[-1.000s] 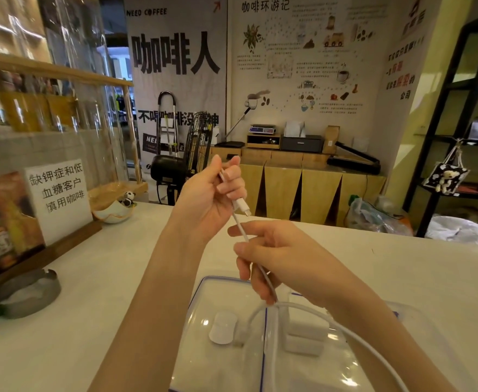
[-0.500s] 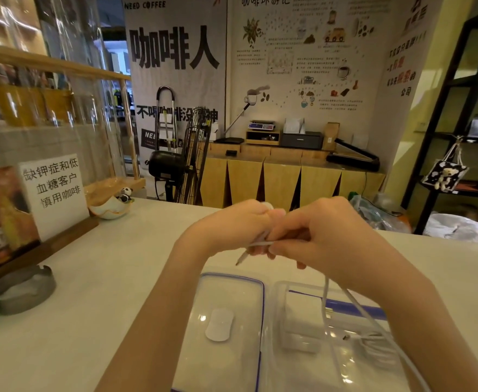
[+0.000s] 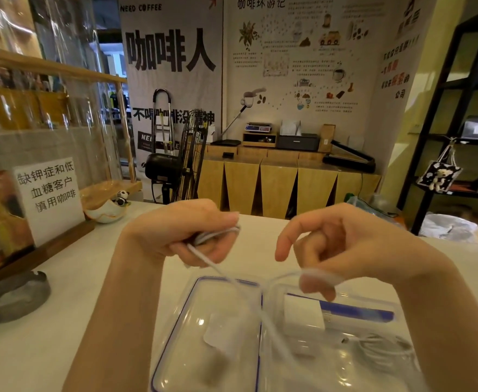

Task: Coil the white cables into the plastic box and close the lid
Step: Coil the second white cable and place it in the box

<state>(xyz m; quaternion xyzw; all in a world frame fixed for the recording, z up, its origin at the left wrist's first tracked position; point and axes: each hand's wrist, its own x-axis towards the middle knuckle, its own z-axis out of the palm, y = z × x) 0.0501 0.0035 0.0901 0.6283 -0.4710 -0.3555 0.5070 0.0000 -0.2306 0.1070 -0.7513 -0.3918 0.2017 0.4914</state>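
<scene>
hands (image 3: 249,239) apart now — cable (image 3: 223,271) between

A coffee shop. At 11 o'clock a wall banner (image 3: 170,52) reads "NEED COFFEE"; at 1 o'clock an illustrated coffee poster (image 3: 303,55) hangs above a wooden counter (image 3: 283,185) bearing a scale (image 3: 258,127) and printer (image 3: 298,142). At 9 o'clock stands a printed customer notice (image 3: 48,193) about coffee.

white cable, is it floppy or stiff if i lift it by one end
Likely floppy: the cable sags between the left hand and right hand. Probably light, since curled fingers alone hold it. It may spring loose once coiled.
</scene>
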